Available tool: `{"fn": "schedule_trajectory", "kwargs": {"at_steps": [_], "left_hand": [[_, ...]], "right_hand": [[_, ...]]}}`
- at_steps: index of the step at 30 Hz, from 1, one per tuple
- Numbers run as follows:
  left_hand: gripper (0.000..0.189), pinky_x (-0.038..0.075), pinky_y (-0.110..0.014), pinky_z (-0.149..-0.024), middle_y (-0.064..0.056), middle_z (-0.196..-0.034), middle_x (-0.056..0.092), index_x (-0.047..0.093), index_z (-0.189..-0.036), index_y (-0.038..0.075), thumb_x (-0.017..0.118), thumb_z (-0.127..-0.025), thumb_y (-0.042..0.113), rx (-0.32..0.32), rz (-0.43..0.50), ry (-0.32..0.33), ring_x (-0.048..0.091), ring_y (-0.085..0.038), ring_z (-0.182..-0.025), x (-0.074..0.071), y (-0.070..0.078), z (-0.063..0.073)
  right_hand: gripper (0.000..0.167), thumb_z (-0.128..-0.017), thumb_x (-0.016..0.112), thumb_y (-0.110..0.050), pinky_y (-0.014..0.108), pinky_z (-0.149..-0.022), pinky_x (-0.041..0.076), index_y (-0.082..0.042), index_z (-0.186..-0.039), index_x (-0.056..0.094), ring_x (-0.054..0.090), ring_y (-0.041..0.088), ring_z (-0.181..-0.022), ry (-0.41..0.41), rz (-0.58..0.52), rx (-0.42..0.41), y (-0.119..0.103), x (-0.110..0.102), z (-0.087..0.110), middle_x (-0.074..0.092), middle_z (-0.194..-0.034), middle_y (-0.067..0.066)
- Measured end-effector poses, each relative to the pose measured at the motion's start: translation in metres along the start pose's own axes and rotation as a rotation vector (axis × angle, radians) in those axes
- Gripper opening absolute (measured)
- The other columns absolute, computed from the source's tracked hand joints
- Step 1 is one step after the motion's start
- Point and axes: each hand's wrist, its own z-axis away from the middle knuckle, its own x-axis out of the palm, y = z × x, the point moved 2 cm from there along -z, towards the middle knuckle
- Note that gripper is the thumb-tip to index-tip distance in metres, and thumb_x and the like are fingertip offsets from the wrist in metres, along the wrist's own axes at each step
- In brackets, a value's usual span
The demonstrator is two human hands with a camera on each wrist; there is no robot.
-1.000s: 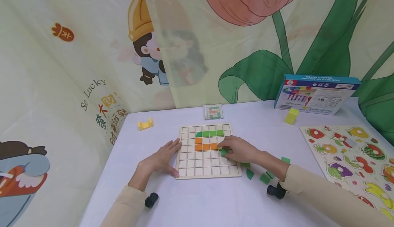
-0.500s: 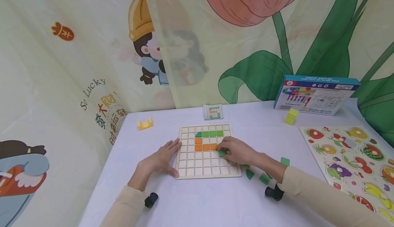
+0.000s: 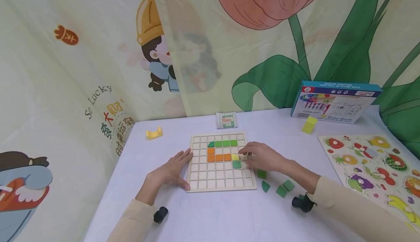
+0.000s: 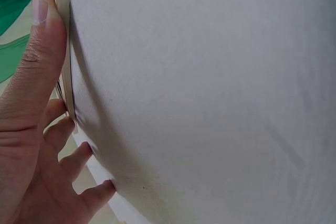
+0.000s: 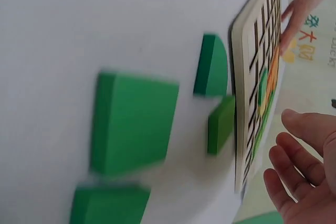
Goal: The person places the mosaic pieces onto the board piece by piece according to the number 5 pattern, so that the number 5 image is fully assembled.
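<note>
Four orange tiles [image 3: 219, 157] form an L on the wooden grid board [image 3: 204, 184], which lies flat on the white tabletop [image 3: 210, 216] between both hands. We find a yellow tile [image 3: 235, 157] at the right end of the L's lower row, a dark green square tile [image 3: 236, 164] directly below it, and a green quarter-round tile [image 3: 211, 144] with three light green tiles [image 3: 226, 143] along the row above the L. We judge that the ruled cells serve to keep the tiles aligned.

The left hand [image 3: 170, 169] rests at the board's left side, thumb spread from the fingers and touching the near corner. We take this wide contact as a brace against sliding, since the board appears light. The right hand [image 3: 264, 156] is over the board's right edge, fingers loosely bent; in the right wrist view, thumb and fingers are apart, with nothing pinched between them.

Loose green square pieces [image 3: 281, 191] and a loose quarter-round piece [image 3: 265, 186] lie just beside the board's near right corner, probably to shorten the right hand's reach. A printed pattern card [image 3: 226, 120] lies beyond the far edge, presumably so that neither forearm covers it.
</note>
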Motion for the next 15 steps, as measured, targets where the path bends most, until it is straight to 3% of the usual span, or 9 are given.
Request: {"fn": "schedule_trajectory", "kwargs": {"at_steps": [10, 15], "left_hand": [[0.118, 0.016, -0.056, -0.122, -0.005, -0.165, 0.008, 0.021, -0.155, 0.009, 0.089, -0.062, 0.036, 0.006, 0.0, -0.001, 0.007, -0.033, -0.152, 0.001, 0.0, 0.001], [0.118, 0.016, -0.056, -0.121, -0.006, -0.165, 0.007, 0.021, -0.155, 0.008, 0.088, -0.062, 0.036, 0.009, 0.0, -0.002, 0.007, -0.034, -0.152, -0.001, 0.0, 0.002]], "right_hand": [[0.04, -0.084, 0.074, -0.016, 0.037, -0.085, 0.057, -0.011, -0.123, 0.066, 0.061, 0.017, -0.099, -0.011, 0.007, 0.019, 0.046, -0.034, 0.04, 0.069, -0.113, 0.004], [0.038, -0.085, 0.073, -0.019, 0.029, -0.082, 0.056, -0.011, -0.122, 0.066, 0.061, 0.017, -0.098, -0.037, 0.007, 0.061, 0.073, -0.048, 0.07, 0.069, -0.112, 0.003]]}}
